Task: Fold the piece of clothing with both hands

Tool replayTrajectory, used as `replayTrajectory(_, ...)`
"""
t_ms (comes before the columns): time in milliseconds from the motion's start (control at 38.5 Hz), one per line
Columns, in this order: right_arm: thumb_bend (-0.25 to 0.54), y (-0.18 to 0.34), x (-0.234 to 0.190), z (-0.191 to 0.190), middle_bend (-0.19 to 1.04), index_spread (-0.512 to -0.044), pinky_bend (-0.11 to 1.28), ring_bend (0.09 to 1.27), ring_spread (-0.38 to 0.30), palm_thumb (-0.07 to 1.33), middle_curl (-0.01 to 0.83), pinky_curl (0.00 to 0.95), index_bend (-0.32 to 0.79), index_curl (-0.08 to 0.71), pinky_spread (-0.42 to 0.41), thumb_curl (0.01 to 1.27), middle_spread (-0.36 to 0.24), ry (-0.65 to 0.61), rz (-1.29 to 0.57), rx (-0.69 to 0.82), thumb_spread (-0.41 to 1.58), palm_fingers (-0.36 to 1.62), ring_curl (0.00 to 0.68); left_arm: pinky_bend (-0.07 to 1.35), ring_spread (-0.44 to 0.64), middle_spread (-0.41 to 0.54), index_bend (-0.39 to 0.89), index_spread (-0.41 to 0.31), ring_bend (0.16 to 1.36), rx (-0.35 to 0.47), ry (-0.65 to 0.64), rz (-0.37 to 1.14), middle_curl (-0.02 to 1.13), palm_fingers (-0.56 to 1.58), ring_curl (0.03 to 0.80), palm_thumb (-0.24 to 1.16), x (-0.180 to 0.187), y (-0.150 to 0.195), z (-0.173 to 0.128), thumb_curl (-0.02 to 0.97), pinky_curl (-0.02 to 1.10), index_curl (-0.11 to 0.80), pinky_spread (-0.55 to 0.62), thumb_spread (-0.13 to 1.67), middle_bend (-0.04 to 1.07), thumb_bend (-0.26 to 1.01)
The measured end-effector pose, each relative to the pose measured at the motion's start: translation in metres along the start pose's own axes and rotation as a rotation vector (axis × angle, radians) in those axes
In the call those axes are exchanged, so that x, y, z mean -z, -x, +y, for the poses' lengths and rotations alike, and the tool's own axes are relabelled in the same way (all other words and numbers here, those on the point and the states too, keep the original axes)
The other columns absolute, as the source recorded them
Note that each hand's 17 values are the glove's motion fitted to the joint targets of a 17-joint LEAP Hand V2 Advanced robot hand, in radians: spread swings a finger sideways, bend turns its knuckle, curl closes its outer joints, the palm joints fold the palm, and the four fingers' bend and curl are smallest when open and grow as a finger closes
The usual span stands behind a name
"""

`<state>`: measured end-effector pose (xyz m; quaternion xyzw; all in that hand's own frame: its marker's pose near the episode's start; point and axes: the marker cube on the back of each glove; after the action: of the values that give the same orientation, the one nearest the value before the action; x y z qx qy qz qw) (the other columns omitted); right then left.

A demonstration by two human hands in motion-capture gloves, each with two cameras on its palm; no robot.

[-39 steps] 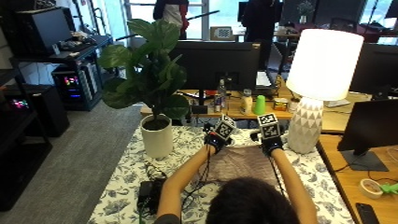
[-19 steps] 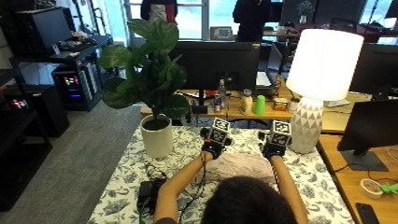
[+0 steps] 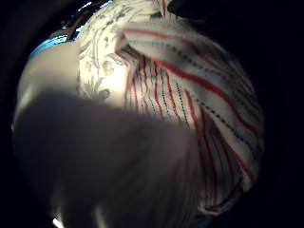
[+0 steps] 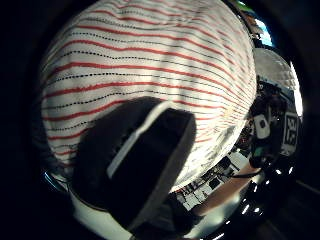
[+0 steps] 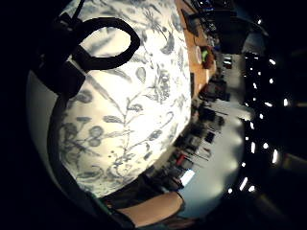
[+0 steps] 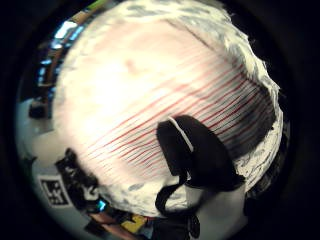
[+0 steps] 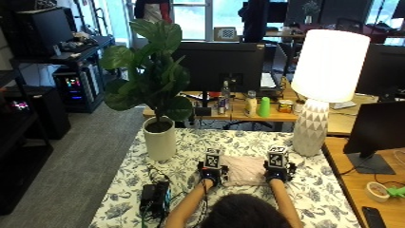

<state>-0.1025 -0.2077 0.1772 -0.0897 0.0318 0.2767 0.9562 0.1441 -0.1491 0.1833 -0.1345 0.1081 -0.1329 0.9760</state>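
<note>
A bench (image 7: 190,142) with floral cloth in an office, potted plant (image 7: 158,90) far left, lamp (image 7: 319,85) far right. The striped garment (image 7: 244,170) lies bunched, long axis left-right, between left hand (image 7: 212,172) and right hand (image 7: 278,170), fingers pinching its ends.

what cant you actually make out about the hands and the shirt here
- Left hand and right hand: in the outside view marker cubes cover the fingers, so neither hold shows.
- Striped garment: the outside view shows only a small pale bundle between the hands; its near edge is hidden by the person's head, fold count unreadable.
- Left little finger side palm view: a dark blur covers much of the cloth.
- Right little finger side palm view: only floral tablecloth, no garment.
</note>
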Motion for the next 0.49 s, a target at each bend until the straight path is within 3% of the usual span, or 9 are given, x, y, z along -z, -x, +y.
replayTrajectory(52,-0.100,-0.004,-0.013,0.006,0.27,-0.236,0.73,0.62,-0.072,0.60,0.459,0.401,0.05,0.146,-0.027,0.46,-0.041,0.154,0.075,-0.109,1.17,0.64,0.416,0.49,0.26,0.217,0.14,-0.001,0.58,0.008,0.023,0.005,0.28,0.09,0.378,-0.02,-0.006,0.001,-0.001,0.149,0.41,0.332,0.35,1.16,0.14,-0.05)
replayTrajectory(78,-0.077,-0.003,-0.016,0.005,0.28,-0.234,0.74,0.62,-0.068,0.60,0.463,0.406,0.05,0.149,-0.030,0.46,-0.041,0.171,0.078,-0.119,1.17,0.65,0.423,0.50,0.27,0.222,0.14,0.000,0.58,0.006,0.027,0.004,0.28,0.09,0.378,-0.02,-0.008,0.001,-0.001,0.153,0.41,0.333,0.36,1.15,0.14,-0.05)
replayTrajectory(208,-0.057,0.010,-0.024,-0.012,0.24,-0.225,0.74,0.61,-0.050,0.49,0.443,0.396,0.07,0.141,-0.006,0.40,-0.027,0.045,-0.066,0.055,1.19,0.62,0.408,0.47,0.35,0.251,0.14,0.003,0.58,-0.005,0.054,-0.021,0.28,0.03,0.362,-0.06,-0.015,-0.002,0.001,0.155,0.39,0.321,0.43,1.07,0.18,-0.06)
replayTrajectory(259,-0.037,0.012,-0.025,-0.009,0.23,-0.219,0.74,0.61,-0.046,0.49,0.438,0.388,0.08,0.141,-0.009,0.39,-0.019,0.055,-0.080,0.055,1.20,0.63,0.400,0.47,0.37,0.264,0.12,0.004,0.59,0.007,0.055,-0.025,0.28,0.02,0.359,-0.08,-0.017,-0.002,0.000,0.152,0.38,0.313,0.45,1.04,0.18,-0.07)
replayTrajectory(337,0.009,0.019,-0.025,-0.001,0.26,-0.206,0.74,0.63,-0.064,0.56,0.442,0.381,0.06,0.134,-0.057,0.39,-0.023,0.050,-0.096,0.094,1.21,0.78,0.396,0.47,0.41,0.285,0.12,0.005,0.59,0.006,0.034,-0.020,0.28,-0.01,0.352,-0.10,-0.016,-0.002,-0.002,0.147,0.38,0.303,0.47,1.00,0.19,-0.08)
replayTrajectory(389,0.047,0.025,-0.023,-0.005,0.29,-0.196,0.74,0.64,-0.088,0.65,0.447,0.372,0.04,0.124,-0.098,0.39,-0.032,-0.057,-0.116,0.126,1.22,0.87,0.389,0.48,0.42,0.296,0.12,0.005,0.59,0.003,0.037,-0.016,0.28,-0.02,0.345,-0.10,-0.016,-0.003,-0.002,0.145,0.37,0.297,0.49,0.99,0.19,-0.08)
replayTrajectory(493,0.098,0.025,-0.019,-0.017,0.31,-0.187,0.75,0.67,-0.133,0.77,0.459,0.376,0.06,0.128,-0.188,0.41,-0.059,-0.229,-0.114,0.015,1.22,1.04,0.400,0.48,0.44,0.313,0.12,0.006,0.60,0.007,0.052,-0.011,0.28,-0.02,0.338,-0.10,-0.015,-0.002,0.000,0.141,0.37,0.287,0.50,0.97,0.18,-0.08)
